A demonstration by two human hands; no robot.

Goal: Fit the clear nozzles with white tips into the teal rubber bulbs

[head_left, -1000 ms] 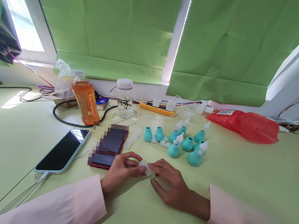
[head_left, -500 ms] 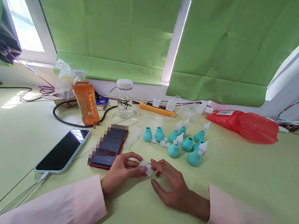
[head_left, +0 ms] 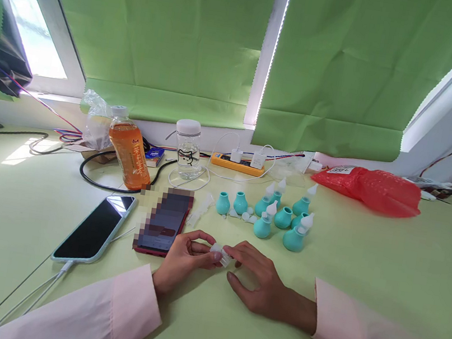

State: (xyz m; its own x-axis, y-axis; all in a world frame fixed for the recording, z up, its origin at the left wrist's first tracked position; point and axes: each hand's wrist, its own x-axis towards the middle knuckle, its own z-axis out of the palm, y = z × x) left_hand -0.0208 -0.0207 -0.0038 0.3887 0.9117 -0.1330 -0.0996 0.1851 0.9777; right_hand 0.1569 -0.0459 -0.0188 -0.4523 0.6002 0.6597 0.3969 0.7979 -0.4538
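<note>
My left hand (head_left: 187,257) pinches a small clear plastic piece (head_left: 224,259) between thumb and fingers, just above the tabletop. From the right, the fingertips of my right hand (head_left: 262,280) touch its upper side; the thumb is held well apart below. The piece's exact shape is partly hidden by fingers. Beyond the hands stand several teal rubber bulbs (head_left: 294,240), some topped with a translucent pointed nozzle (head_left: 306,221), others with bare necks. Small white plastic parts (head_left: 246,216) lie among the bulbs. A clear plastic strip or tube (head_left: 201,210) rests left of them.
Left of my hands lie a red-edged phone (head_left: 165,222) and a plugged-in phone (head_left: 93,229). Behind are an orange drink bottle (head_left: 130,155), a lidded clear bottle (head_left: 187,149) and a yellow power strip (head_left: 237,164). A red plastic bag (head_left: 369,190) lies at the back right.
My right fingertips have shifted slightly left, over the clear piece, covering more of its top. My left hand keeps its pinch in the same place.
</note>
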